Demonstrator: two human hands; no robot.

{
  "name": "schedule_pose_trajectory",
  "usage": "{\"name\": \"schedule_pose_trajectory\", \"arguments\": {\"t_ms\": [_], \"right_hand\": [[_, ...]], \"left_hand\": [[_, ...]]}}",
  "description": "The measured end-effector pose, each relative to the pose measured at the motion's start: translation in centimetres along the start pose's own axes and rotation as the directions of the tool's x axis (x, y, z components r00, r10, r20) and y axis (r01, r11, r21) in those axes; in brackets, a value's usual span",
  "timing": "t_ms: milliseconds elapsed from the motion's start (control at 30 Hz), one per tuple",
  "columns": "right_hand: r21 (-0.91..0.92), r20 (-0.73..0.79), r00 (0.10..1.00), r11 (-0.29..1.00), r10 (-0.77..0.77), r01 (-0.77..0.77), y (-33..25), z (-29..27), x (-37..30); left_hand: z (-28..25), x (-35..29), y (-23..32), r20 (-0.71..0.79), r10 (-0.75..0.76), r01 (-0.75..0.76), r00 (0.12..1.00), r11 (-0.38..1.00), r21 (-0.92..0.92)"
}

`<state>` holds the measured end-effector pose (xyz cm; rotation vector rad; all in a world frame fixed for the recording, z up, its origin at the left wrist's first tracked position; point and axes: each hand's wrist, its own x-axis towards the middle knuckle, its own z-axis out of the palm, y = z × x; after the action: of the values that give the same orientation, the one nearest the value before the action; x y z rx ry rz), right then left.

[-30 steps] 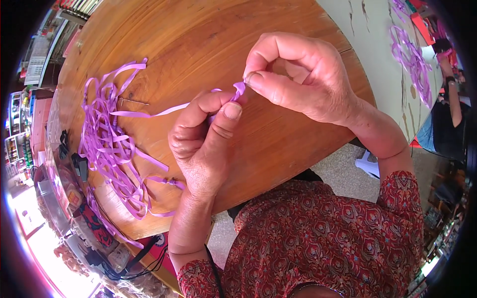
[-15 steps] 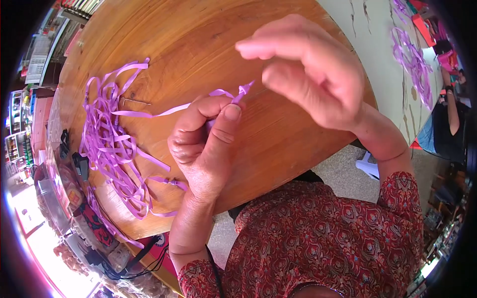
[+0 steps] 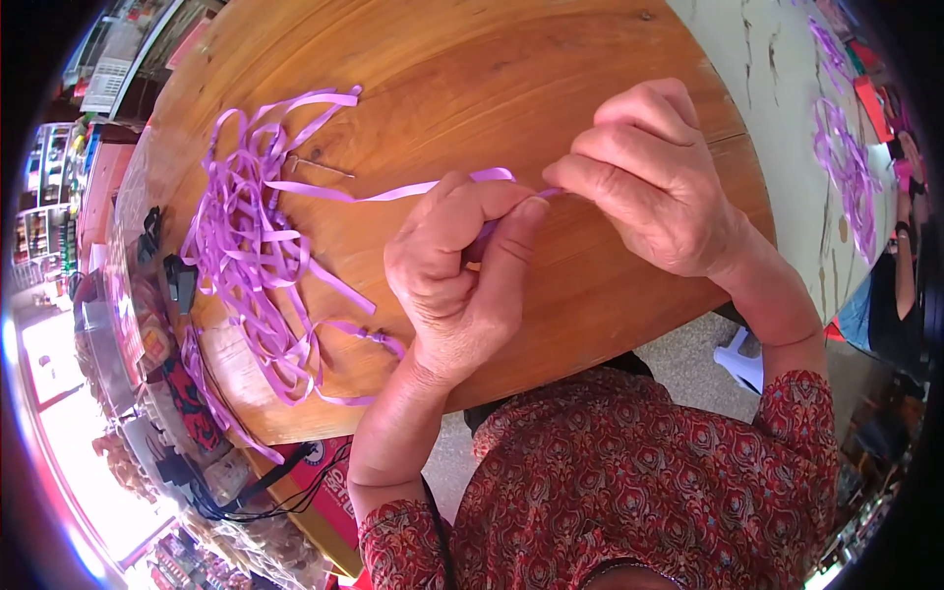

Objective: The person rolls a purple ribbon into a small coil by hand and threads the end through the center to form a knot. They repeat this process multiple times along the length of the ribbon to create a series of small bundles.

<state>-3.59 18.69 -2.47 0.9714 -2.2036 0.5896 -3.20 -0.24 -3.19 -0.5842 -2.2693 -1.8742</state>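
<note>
Ribbon in the grip: I have the purple ribbon (image 3: 552, 193) right at the fingertips, a short piece of it showing in the narrow gap between the two hands.
Left hand: my left hand (image 3: 462, 270) is closed on the ribbon, thumb against the bent index finger; the part under those fingers is hidden from me.
Right hand: my right hand (image 3: 649, 182) grasps the ribbon just right of the left thumb tip, its other fingers curled in; I cannot see its thumb.
Trailing strand: from behind the left index finger the ribbon runs off leftward, lying loosely toward the pile.
Thin rod: a slim metallic rod (image 3: 323, 168) lies left of the grip, beyond the strand and near the pile.
Ribbon pile: a tangled purple pile (image 3: 246, 261) sits left of both hands, well apart from them.
Under the grip: a brown wooden table (image 3: 472, 88).
Far right of the grip: a pale, dark-streaked table (image 3: 777, 118) bears another purple bundle (image 3: 848, 177), with a co-worker's arm (image 3: 906, 280) past it.
</note>
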Motion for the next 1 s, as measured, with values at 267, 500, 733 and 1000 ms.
{"name": "schedule_pose_trajectory", "arguments": {"t_ms": [267,500,733,1000], "right_hand": [[0.059,0.047,0.998,0.997,0.046,-0.049,0.3,-0.6,0.4],[0.578,0.252,0.925,0.723,0.285,-0.380,0.5,0.7,0.3],[0.775,0.558,0.828,0.328,0.046,-0.540,-2.5,1.2,1.8],[0.677,0.331,0.910,0.609,0.250,-0.413,1.5,-2.8,-0.2]], "left_hand": [[-0.4,0.1,0.2,0.001,0.088,-0.088,0.996,0.996,0.010],[0.0,0.3,1.0,0.041,-0.127,0.125,0.991,0.768,-0.628],[-0.3,-0.2,4.5,0.079,-0.085,0.116,0.993,0.665,-0.737],[-6.7,1.6,5.3,-0.119,-0.008,-0.102,0.993,0.453,-0.885]]}}
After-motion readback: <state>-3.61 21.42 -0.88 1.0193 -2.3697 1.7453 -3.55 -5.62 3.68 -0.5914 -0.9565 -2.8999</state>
